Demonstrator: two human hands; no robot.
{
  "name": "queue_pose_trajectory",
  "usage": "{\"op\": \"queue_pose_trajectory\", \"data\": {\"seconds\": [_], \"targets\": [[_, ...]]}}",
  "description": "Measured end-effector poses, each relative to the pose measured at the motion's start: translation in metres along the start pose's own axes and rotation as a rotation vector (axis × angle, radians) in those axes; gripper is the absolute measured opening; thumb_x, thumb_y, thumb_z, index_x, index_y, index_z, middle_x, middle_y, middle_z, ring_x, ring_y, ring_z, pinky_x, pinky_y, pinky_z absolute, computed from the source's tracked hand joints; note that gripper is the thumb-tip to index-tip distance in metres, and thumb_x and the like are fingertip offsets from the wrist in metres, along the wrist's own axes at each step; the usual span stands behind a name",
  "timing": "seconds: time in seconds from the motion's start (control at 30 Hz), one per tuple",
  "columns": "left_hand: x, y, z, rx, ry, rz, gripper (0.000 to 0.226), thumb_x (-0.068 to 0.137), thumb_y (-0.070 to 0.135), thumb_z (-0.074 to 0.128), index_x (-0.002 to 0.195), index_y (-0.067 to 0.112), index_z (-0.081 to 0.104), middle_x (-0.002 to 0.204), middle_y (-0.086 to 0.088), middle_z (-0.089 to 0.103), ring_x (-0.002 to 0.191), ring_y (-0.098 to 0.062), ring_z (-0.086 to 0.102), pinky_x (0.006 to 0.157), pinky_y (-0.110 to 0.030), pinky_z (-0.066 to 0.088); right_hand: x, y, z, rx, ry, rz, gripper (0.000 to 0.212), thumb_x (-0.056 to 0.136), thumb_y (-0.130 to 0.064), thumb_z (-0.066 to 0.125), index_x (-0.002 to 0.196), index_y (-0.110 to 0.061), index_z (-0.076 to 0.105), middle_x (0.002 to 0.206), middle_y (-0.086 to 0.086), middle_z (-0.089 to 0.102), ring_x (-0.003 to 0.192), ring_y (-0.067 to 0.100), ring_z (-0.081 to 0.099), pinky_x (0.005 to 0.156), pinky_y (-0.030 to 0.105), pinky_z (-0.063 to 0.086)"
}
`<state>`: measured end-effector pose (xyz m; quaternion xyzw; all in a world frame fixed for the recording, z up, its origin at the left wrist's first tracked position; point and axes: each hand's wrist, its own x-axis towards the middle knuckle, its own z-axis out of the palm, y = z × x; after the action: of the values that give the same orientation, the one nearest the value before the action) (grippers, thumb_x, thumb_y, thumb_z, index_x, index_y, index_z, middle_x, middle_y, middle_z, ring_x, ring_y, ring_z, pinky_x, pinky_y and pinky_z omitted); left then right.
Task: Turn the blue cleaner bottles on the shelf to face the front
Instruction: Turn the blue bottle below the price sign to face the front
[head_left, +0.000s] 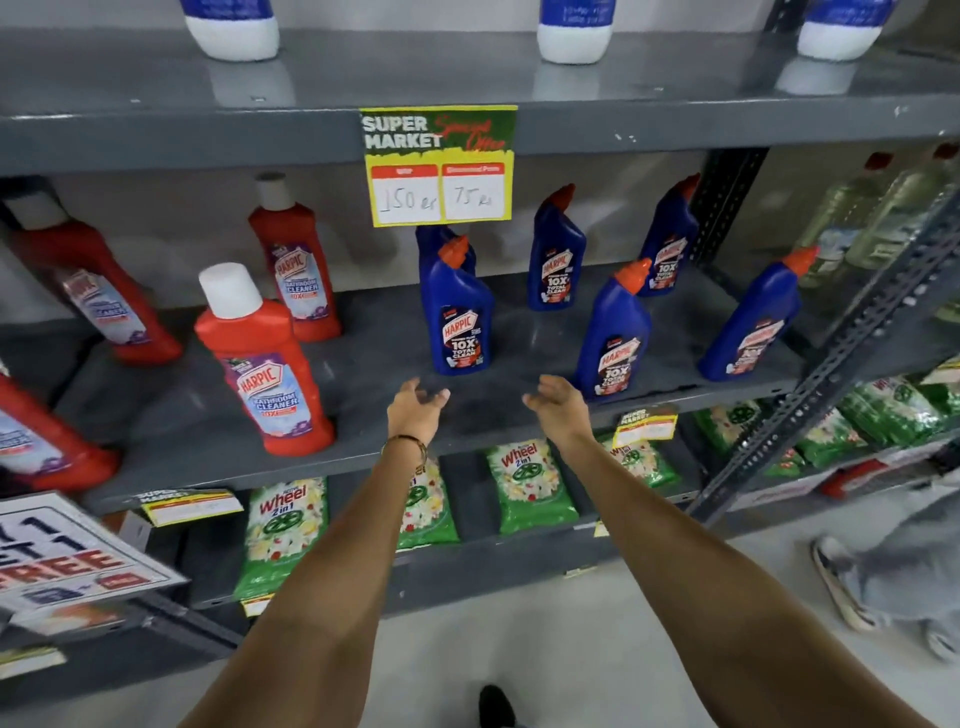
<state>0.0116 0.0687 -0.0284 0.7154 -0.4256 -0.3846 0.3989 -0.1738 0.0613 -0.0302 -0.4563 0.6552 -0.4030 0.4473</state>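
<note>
The blue plastic cleaner bottles with orange angled caps stand on the grey metal middle shelf (395, 332), six of them in two loose rows; the front-left bottle (457, 317) has another (431, 241) close behind it, mostly hidden, two more stand at the back (555, 254) (669, 244), and two at the front right (613, 338) (748, 322); every label that shows looks roughly frontward, though the right-hand ones seem turned or leaning a little, and the hidden bottle's facing cannot be told. The person's left hand (415, 410) and right hand (558, 408) hover over the front lip of the shelf, fingers (439, 396) apart and loosely curled, holding nothing, near the front-left bottle and the front bottle right of it but touching neither. The step in hand reads as a reach for a bottle; it would go best with a grip low on the body, a twist about the base without lifting, and a stop once the label squares to the shelf edge. The bare stretch of shelf between the two front bottles gives room for the hands; above, the yellow and green paper price card (439, 166) hangs from the upper shelf just over the left pair, so a raised cap could brush it; the dark perforated upright (831, 364) crowds the far-right bottle; the red plastic cleaner bottles with white caps (270, 364) stand well apart to the left.
</note>
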Motion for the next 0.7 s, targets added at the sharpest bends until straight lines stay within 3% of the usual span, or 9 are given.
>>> {"op": "queue_pose_trajectory", "data": {"seconds": [0.37,0.5,0.6,0.7], "targets": [[0.054,0.016,-0.005,-0.002,-0.069,-0.033,0.064,0.084,0.024,0.064,0.140,0.012,0.035,0.144,-0.014,0.045,0.130,-0.027,0.044,0.107,-0.038,0.038,0.068,-0.031,0.046,-0.078,-0.192,-0.022,0.059,0.092,-0.010,0.051,0.145,-0.016,0.025,0.151,0.010,0.034,0.136,0.024,0.037,0.113,0.039,0.033],[0.069,0.023,0.001,-0.038,-0.138,-0.017,0.071,0.077,0.014,0.072,0.138,0.004,0.037,0.142,-0.015,0.046,0.130,-0.029,0.045,0.110,-0.042,0.038,0.088,-0.034,0.052,-0.030,-0.271,-0.038,0.064,0.090,-0.008,0.054,0.146,-0.016,0.022,0.151,0.008,0.034,0.136,0.024,0.036,0.107,0.033,0.033],[0.073,0.024,0.007,-0.052,-0.184,0.039,0.051,0.077,0.006,0.071,0.123,0.003,0.052,0.127,-0.017,0.060,0.117,-0.029,0.056,0.097,-0.032,0.046,0.094,-0.032,0.055,-0.034,-0.345,-0.076,0.057,0.090,-0.009,0.055,0.142,-0.018,0.033,0.144,0.008,0.045,0.129,0.021,0.045,0.107,0.034,0.036],[0.074,0.025,0.010,-0.077,-0.177,0.067,0.045,0.079,0.005,0.069,0.121,0.003,0.054,0.123,-0.017,0.062,0.107,-0.024,0.059,0.088,-0.029,0.046,0.097,-0.030,0.055,-0.003,-0.363,-0.089,0.047,0.092,-0.011,0.052,0.137,-0.017,0.041,0.137,0.009,0.052,0.115,0.014,0.050,0.099,0.031,0.040]]}}
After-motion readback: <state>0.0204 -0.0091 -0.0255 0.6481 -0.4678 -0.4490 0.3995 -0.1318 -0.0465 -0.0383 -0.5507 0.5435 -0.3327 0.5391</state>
